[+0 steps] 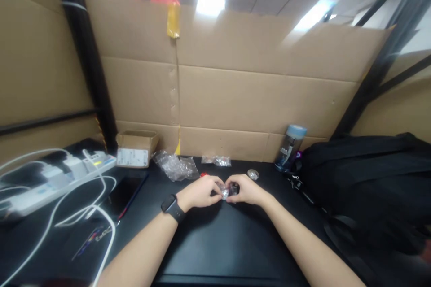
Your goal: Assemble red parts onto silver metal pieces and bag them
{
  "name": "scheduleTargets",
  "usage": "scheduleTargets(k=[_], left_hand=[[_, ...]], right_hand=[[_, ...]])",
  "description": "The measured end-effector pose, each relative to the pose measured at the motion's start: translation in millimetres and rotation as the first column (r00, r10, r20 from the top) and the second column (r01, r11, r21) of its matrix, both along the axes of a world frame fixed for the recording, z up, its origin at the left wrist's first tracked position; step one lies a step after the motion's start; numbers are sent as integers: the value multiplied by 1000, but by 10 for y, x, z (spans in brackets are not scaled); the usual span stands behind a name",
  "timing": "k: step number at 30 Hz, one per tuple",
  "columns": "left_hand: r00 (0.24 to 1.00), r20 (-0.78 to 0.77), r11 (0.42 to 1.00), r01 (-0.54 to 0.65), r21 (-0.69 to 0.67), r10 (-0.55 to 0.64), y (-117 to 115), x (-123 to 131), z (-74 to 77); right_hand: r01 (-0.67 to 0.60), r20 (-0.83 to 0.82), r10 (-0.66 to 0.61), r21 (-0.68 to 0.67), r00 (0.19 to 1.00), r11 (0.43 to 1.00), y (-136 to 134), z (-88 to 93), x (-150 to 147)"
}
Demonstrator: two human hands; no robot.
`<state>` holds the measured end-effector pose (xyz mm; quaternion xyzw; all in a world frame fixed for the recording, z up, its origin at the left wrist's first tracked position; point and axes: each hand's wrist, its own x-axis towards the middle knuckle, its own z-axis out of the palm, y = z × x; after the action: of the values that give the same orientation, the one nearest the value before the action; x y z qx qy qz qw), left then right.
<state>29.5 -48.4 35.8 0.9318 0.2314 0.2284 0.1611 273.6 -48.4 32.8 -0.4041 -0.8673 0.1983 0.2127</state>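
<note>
My left hand (203,191), with a dark watch on its wrist, and my right hand (247,189) meet over the middle of the black table. Between their fingertips is a small, shiny, clear plastic packet (225,193); what it contains is too small to make out. The fingers of both hands are closed on it, the left from one side and the right from the other. Just behind the left hand a small red item (204,174) shows in part. Beyond my right hand lies a small round silvery object (253,174).
Crumpled clear plastic bags (177,166) and flat clear packets (216,160) lie along the cardboard wall. An open cardboard box (136,148), a white power strip (60,186) with loose cables and a tablet (128,192) are at left. A bottle (290,148) and black backpack (367,179) stand right.
</note>
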Motion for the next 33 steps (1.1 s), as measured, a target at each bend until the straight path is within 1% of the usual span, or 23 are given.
scheduleTargets(k=[2,4,7,9,12,14,15,17,20,22,24,27,30,33], left_hand=[[995,47,995,-91,28,90,-34,-10,68],[983,111,988,-148,33,143,-90,-26,154],[966,215,989,-146,7,141,-202,-31,311],[957,257,990,-141,10,134,-272,-17,425],[972,205,984,-140,110,115,-324,-9,576],[982,163,974,-124,191,93,-305,-49,621],[982,164,968,-125,219,90,-278,-89,615],[969,217,956,-172,236,120,-194,-202,538],[898,351,918,-348,192,267,-47,-403,320],[872,357,891,-416,181,334,22,-506,189],[858,351,876,-452,167,376,55,-559,120],[841,355,862,-483,152,408,71,-566,113],[842,346,856,-490,165,415,102,-576,134],[824,352,831,-525,183,443,168,-660,142]], right_hand=[[6,34,-7,33,999,999,-13,-15,-35],[28,53,-31,56,998,998,-37,-12,-48],[74,52,-79,86,996,994,-68,-6,-42],[99,65,-106,113,992,989,-66,-21,-37],[132,74,-140,110,987,985,-38,-67,-43],[149,61,-154,85,986,985,-27,-86,-53],[152,52,-157,76,986,985,-31,-85,-58],[150,37,-153,65,988,987,-53,-67,-64],[154,31,-156,41,987,987,-92,-25,-61],[170,28,-170,24,985,985,-100,-14,-57],[178,20,-178,33,984,984,-91,-25,-58],[160,12,-162,88,987,983,-65,-72,-83],[129,-25,-127,136,992,982,-52,-126,-136],[86,-89,-76,116,993,990,-43,-123,-171]])
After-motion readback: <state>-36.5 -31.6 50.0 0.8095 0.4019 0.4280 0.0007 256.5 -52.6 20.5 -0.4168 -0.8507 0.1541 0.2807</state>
